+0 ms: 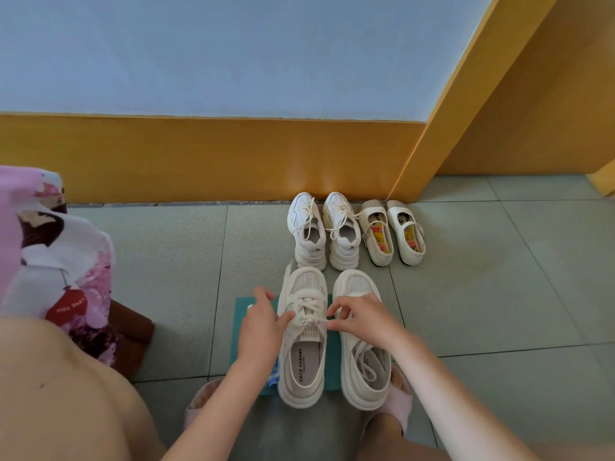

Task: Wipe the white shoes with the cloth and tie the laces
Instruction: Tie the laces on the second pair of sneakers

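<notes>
Person crouched over the floor (466,294), tying step. Left shoe (301,354) sits mid teal sheet (248,302), right shoe (357,387) at the sheet's right edge, the two just beside each other. Left grip (263,322) pinches the lace (309,319) at its left side with thumb and forefinger, the other fingers spread; right grip (362,319) is clenched on the same lace from the right, fingertips at the knot. The bow looks half formed and not cinched. Risks: an uneven pull would drag one loop through and leave a plain knot, and a pinch that slackens before tightening would let the loop collapse. The shoe is light and nothing pins it, so a sideways tug could skid or twist it on the sheet. The right forearm crosses the right shoe and could knock it off the sheet's edge. That shoe's loose laces (364,357) lie untied inside it and could get snagged by the wrist. Can't tell whether wiping is done. The teal sheet may be the cloth; a blue-white scrap (273,374) by the left wrist could be it instead. Sneakers (307,227) and strap shoes (377,241) sit at the floor's far edge by the wall, well clear.
</notes>
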